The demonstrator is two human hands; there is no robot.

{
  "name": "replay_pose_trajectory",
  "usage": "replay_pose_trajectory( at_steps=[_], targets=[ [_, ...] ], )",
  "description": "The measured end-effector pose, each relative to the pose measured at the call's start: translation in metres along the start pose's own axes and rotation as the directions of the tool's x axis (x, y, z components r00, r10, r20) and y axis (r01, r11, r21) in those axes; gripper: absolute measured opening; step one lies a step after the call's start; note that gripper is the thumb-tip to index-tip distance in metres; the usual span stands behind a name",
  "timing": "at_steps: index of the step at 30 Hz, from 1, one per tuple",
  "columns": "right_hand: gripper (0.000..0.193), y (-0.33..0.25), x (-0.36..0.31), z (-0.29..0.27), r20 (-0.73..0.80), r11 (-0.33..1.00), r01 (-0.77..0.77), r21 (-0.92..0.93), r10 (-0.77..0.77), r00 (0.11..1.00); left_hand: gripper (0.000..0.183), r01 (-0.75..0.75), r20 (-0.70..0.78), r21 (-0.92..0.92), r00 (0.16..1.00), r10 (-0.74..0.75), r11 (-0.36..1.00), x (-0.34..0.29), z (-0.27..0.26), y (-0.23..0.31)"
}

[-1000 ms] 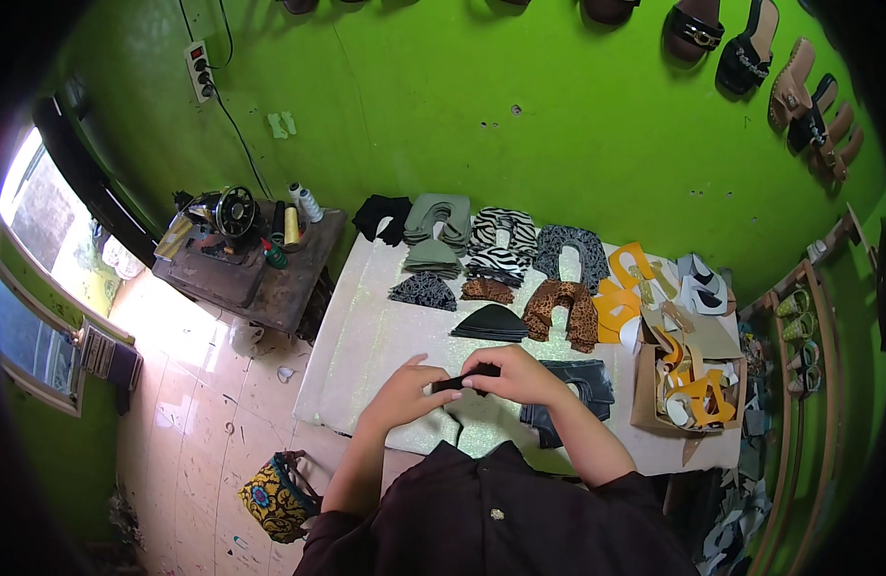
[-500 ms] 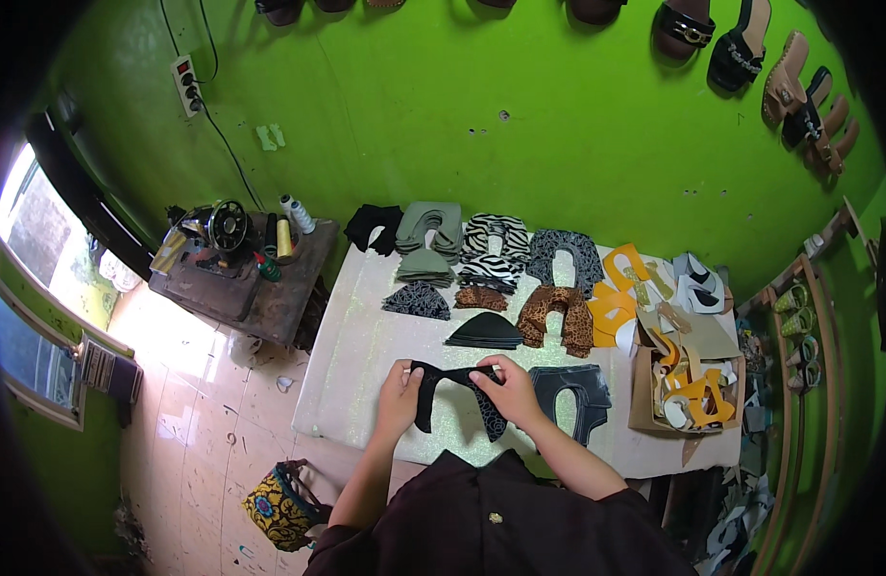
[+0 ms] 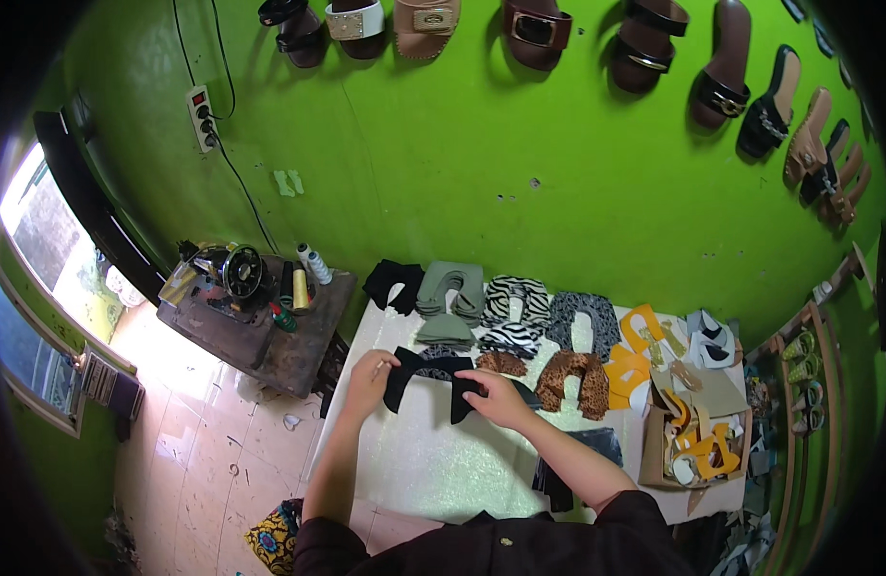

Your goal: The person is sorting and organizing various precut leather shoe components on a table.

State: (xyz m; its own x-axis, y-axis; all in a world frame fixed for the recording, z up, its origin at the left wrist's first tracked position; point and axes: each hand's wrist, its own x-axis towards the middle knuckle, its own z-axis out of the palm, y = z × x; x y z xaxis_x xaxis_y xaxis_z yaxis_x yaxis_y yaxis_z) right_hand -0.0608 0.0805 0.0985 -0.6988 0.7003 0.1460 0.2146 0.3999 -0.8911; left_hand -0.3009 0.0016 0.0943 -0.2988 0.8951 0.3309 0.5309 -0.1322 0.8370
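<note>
Between my two hands is a black U-shaped shoe-upper piece, held above the pale table with its two ends pointing toward me. My left hand pinches its left side. At its right side, the fingers of my right hand grip the edge. Just beyond the piece lie a grey-green stack of half-moon pieces and a dark patterned stack, partly covered by it. Near my right hand are leopard-print U-shaped pieces. Dark U-shaped pieces lie partly under my right forearm.
Along the table's back sit black, grey-green, zebra-print and dark patterned stacks. A cardboard box of scraps stands at right. Left is a sewing machine with thread cones. Sandals hang on the green wall.
My hands have carried the black piece away from me and leftward, toward the stacks. Its patterned surface showed before; now plain black shows. The view has tilted up, bringing more sandals in.
</note>
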Motion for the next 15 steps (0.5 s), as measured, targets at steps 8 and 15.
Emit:
replay_pose_trajectory(
  at_steps=[8,15],
  targets=[
    [0.037,0.055,0.153,0.026,0.016,0.995,-0.071,-0.064,0.072,0.997,0.023,-0.125,0.018,0.187,0.992,0.124,0.974,0.132,-0.021,-0.080],
    [0.039,0.100,0.247,0.057,-0.020,0.995,-0.025,-0.099,0.023,1.000,0.022,-0.101,-0.031,0.394,0.992,0.123,0.913,0.188,-0.030,-0.164]
  ],
)
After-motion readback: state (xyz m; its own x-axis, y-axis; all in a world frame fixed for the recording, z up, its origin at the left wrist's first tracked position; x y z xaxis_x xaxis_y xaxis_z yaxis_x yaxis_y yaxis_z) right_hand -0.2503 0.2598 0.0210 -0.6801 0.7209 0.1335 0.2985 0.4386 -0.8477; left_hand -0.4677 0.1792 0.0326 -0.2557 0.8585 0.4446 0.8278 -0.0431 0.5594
